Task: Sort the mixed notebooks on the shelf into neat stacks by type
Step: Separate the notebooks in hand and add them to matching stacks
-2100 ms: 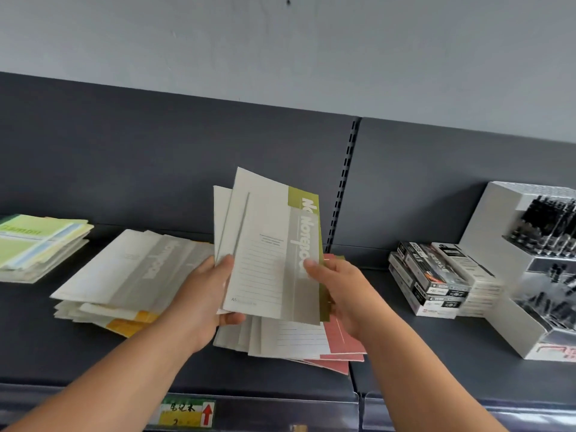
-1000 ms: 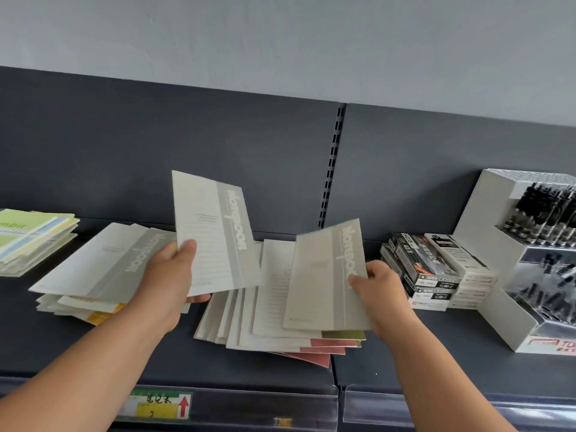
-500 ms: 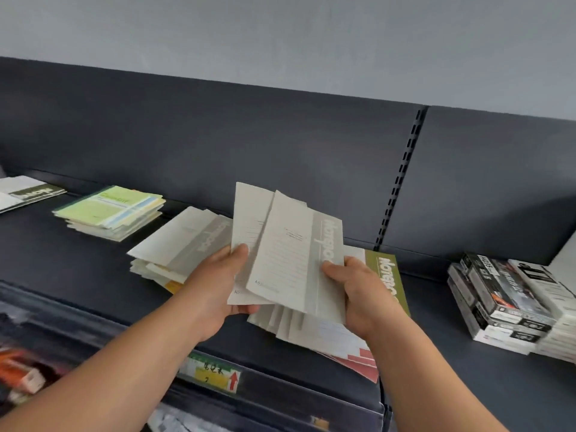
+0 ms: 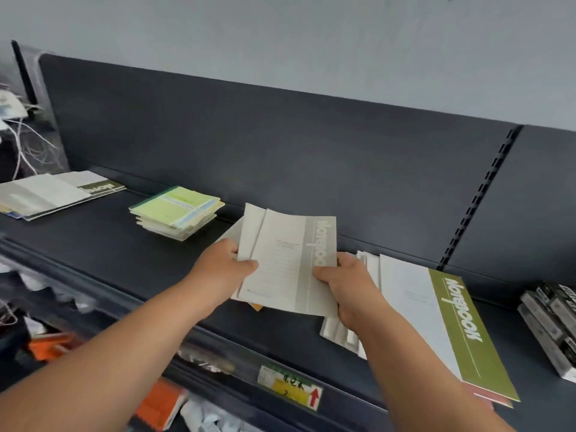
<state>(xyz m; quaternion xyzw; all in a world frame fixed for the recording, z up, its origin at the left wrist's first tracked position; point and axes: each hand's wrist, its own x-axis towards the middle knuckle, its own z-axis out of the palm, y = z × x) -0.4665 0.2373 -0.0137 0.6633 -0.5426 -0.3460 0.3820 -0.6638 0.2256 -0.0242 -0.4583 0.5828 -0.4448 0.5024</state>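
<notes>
Both hands hold two grey-banded notebooks (image 4: 285,260) squared together above the dark shelf (image 4: 109,244). My left hand (image 4: 223,269) grips their left edge, my right hand (image 4: 346,285) their right edge. Mostly hidden behind them lies a grey notebook pile with a yellow corner (image 4: 256,306) showing below. To the right sits a mixed pile topped by an olive-banded notebook (image 4: 448,325), with pink covers at its bottom. A stack of green-yellow notebooks (image 4: 176,210) lies further left, and another spread with an olive-banded notebook (image 4: 56,191) at the far left.
Black-and-white boxed packs (image 4: 551,319) are stacked at the right edge. The shelf front carries a yellow price label (image 4: 290,386) with a red arrow. A lower shelf holds orange items (image 4: 156,406). Cables (image 4: 21,141) hang at the far left.
My hands brought the two grey notebooks together into one bundle and carried it left over the grey pile. The view swung left, showing the far-left stack.
</notes>
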